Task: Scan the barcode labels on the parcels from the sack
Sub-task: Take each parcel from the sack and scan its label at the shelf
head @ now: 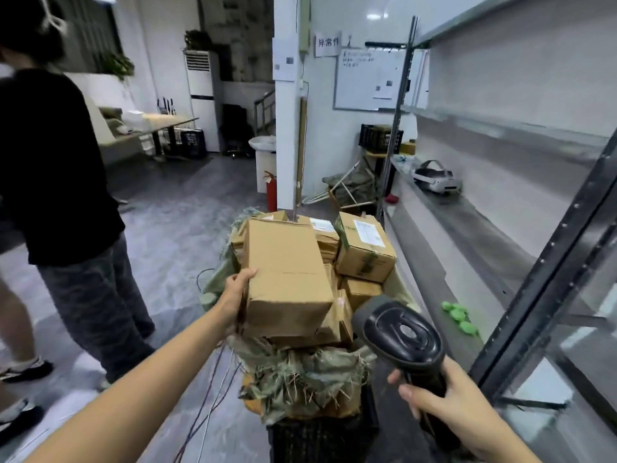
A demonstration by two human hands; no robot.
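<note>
Plain brown cardboard parcel [287, 272] atop the pile in the frayed green sack [300, 372], my left hand [238, 289] gripping its left edge, labelled boxes [365, 248] behind it, my right hand [444, 406] wrapped round a black scanner [400, 342] right of the sack.

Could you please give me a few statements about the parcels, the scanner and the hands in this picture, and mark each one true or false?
1. The right hand grips a black barcode scanner by its handle. True.
2. The left hand rests flat on the floor. False: it holds the left edge of the top cardboard box.
3. A label shows on the upper face of the top cardboard box. False: that face is plain; white labels show on the taped box behind it.
4. The parcels sit in an open woven sack. True.
5. A red fire extinguisher stands by the pillar. True.
</note>
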